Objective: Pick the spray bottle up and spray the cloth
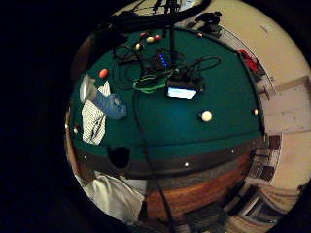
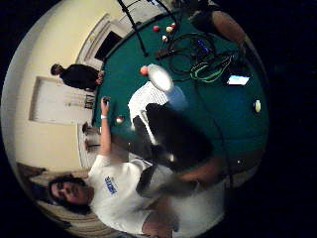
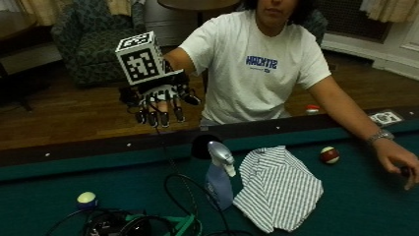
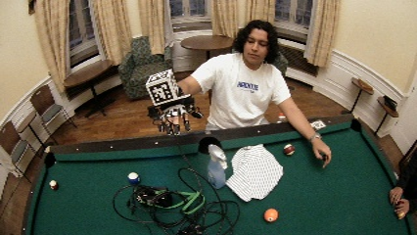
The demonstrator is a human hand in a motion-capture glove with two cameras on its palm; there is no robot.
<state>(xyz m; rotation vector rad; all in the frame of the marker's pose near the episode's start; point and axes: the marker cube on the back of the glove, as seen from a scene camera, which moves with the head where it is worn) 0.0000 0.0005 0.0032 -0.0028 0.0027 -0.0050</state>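
Right hand [image 3: 159, 101] w/ black glove raised above the rail, fingers hanging straight down, grip released, nothing in it. Spray bottle [image 3: 219, 177] upright on green felt surface [image 3: 367, 206], long axis vertical, pale blue translucent plastic body, grey-white trigger head w/ nozzle pointing toward the cloth [image 3: 278, 187]. Cloth just beside bottle, touching or nearly so; striped white fabric, crumpled flat, roughly rectangular. Bare left hand [image 3: 399, 162] resting on the felt, well apart. Red-and-white ball [image 3: 329, 155] near the cloth. Wide outside view adds orange ball [image 4: 271, 215] & cable tangle [image 4: 173, 203]; little-finger palm view adds a lit screen [image 1: 181, 92].
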